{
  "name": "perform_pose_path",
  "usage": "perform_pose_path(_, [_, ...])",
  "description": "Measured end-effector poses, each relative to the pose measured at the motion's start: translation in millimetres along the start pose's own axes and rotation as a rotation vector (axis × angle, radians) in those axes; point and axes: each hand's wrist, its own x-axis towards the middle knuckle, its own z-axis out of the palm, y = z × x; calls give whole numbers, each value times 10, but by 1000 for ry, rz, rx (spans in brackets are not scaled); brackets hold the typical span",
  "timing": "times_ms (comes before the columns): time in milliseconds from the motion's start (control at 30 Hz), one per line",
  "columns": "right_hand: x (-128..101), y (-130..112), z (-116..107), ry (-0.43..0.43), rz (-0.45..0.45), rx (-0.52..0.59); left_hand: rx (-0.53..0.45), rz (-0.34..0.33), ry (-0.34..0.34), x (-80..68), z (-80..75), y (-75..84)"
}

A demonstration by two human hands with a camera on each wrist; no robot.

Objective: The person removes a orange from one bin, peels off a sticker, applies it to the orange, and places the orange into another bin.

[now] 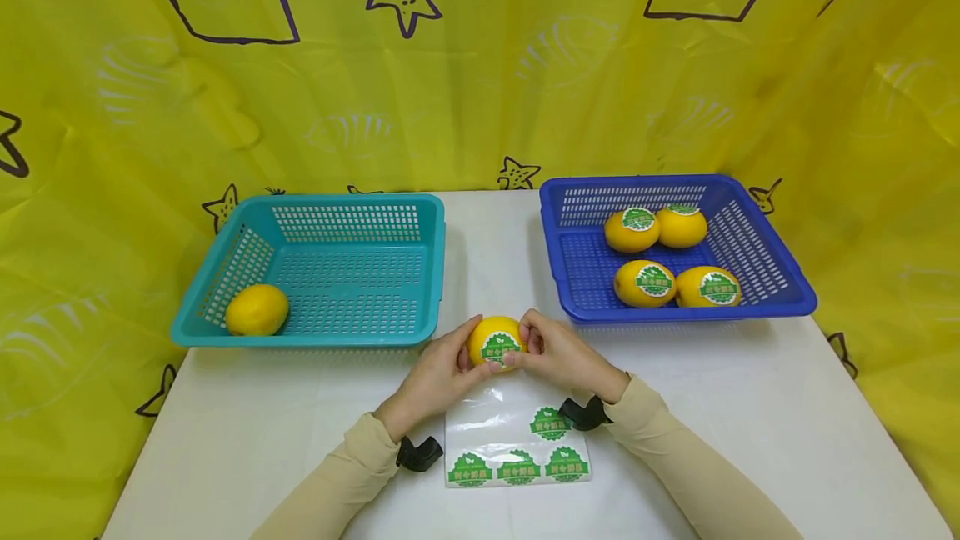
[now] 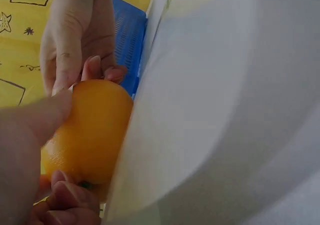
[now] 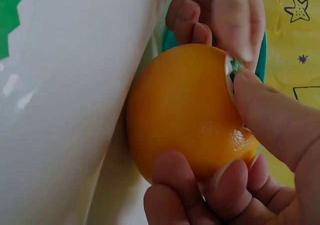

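While the head view is read, a lemon point(image 1: 495, 342) is seen held between both hands over the worktop point(image 1: 750, 423), long axis roughly left-right, just above the sticker sheet point(image 1: 516, 440). It is gripped by the left hand point(image 1: 437, 375) and right hand point(image 1: 562, 357) from either end (equally near). A green sticker point(image 1: 500, 347) is pressed by the thumbs.

Left wrist: fingers point(image 2: 65, 195) are curled under the fruit.

Right wrist: the sticker edge point(image 3: 233, 69) is pinned by the right thumb point(image 3: 270, 120).
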Motion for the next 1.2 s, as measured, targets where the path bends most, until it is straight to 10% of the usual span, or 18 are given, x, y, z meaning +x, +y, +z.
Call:
perform_pose_path(667, [-38,101,-42,-165,64,390,-158,-33,-38,-21,-18,-82])
perform_pose_path(1200, [-471,-172,-429,-62,4,218,59,-24,-9,-3,-3,5])
